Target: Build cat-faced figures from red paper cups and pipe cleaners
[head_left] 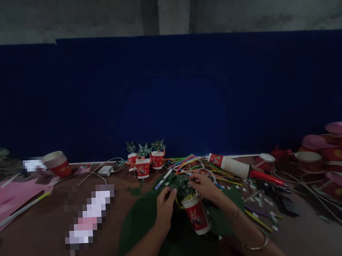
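Behind everything we have a dark blue panel (172, 101), wide as the view, and below it our brown table (45, 239). A dark green sheet (138, 223) lies before us, under our forearms. Past it, a loose heap of coloured sticks (186, 163) spreads out, and beside that heap a stack of paper cups (229, 167) lies on its side. To the left of the heap, we can count three cup figures (143, 169) standing close together, each topped with an eared green head.

Our right hand (204, 187) comes in from the right, thumb and forefinger brought together on the head's edge; our left hand (166, 203) faces it, its thumb and forefinger pinching a smaller piece.

Between our hands and a little below them is the red paper cup (196, 216), over the green sheet. It leans: its long axis slants from upper left to lower right, the mouth up and leftward, the base down and rightward. We cannot tell whether the base touches anything.

Just above its rim we see the eared green head (185, 187), ears up, and to its left, at our left fingertips, the small round piece (175, 188).
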### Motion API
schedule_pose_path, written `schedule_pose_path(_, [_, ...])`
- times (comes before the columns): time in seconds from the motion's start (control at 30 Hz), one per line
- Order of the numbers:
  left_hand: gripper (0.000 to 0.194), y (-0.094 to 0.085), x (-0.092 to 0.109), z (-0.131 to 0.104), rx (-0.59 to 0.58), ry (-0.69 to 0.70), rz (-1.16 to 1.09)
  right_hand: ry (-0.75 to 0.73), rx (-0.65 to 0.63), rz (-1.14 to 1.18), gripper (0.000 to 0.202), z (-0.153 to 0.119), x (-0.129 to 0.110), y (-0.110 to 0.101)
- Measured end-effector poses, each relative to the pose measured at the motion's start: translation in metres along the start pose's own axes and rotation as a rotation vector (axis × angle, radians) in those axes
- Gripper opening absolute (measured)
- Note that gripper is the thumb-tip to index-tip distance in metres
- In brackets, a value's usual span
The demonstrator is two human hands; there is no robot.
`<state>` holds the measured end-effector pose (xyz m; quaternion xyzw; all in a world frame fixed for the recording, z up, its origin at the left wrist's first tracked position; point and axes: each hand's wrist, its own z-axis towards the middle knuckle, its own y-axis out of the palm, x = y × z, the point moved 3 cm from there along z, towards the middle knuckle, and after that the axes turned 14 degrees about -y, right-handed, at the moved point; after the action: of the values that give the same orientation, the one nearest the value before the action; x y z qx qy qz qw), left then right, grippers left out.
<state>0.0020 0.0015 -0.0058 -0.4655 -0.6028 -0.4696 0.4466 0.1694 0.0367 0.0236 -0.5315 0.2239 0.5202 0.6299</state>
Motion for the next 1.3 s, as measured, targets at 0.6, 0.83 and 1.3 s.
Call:
schedule_pose_path(0.6, [0.029, 0.004, -0.006, 0.003, -0.202, -0.069, -0.009, -0.062, -0.061, 0.015, 0.006, -0.003, -0.021, 0.001])
schedule_pose_path(0.83, [0.027, 0.003, 0.001, -0.001, -0.143, 0.009, 0.016, -0.001, -0.047, 0.166, 0.019, -0.003, -0.014, 0.003])
schedule_pose_path(1.3, [0.028, -0.001, 0.009, -0.003, -0.099, 0.093, 0.073, 0.023, -0.044, 0.210, 0.023, -0.003, -0.014, 0.004])
